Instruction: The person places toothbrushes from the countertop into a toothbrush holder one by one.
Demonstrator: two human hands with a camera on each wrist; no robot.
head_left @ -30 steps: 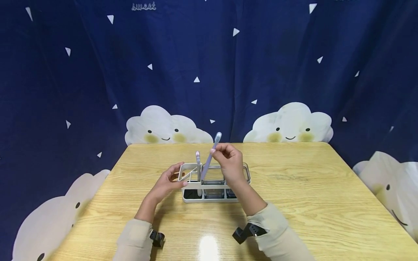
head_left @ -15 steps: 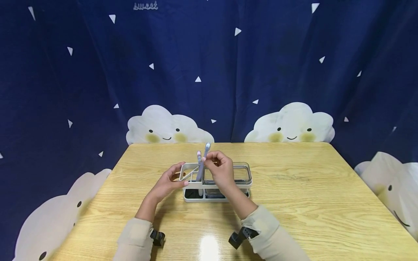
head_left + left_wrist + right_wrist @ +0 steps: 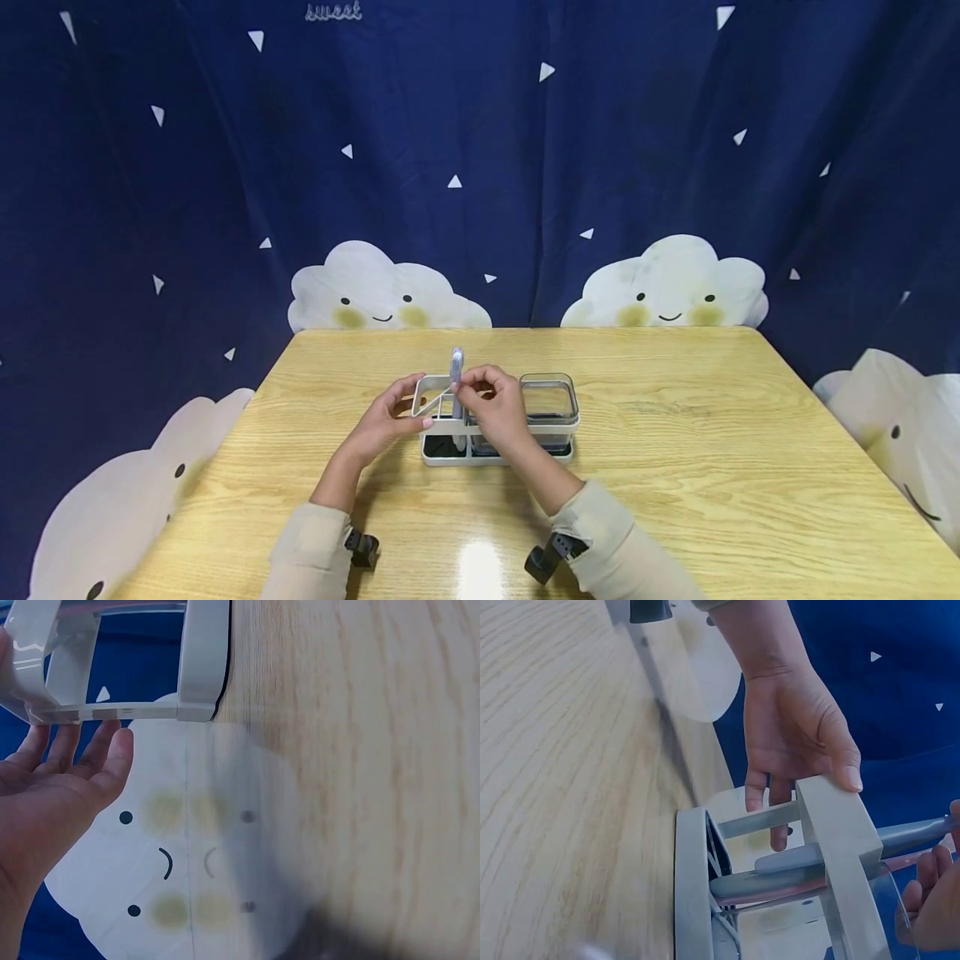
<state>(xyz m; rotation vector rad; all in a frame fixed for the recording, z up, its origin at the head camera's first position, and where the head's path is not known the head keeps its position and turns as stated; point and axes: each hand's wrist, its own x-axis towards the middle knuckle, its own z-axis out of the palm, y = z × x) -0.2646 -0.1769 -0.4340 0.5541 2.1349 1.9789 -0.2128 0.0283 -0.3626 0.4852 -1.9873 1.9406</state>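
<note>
I am seeing the rack [image 3: 497,425] sitting mid-bench [image 3: 675,467]. Toothbrushes [image 3: 456,367] are standing in the rack's left end; a cup [image 3: 549,398] is sitting in its right end. My left hand [image 3: 390,417] is lying left of the rack, my right hand [image 3: 491,408] before its middle.

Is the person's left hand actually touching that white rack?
Touching. In the right wrist view, the left hand grips the end of the white rack, thumb lying on its top rail and fingers curling behind the crossbar.
</note>
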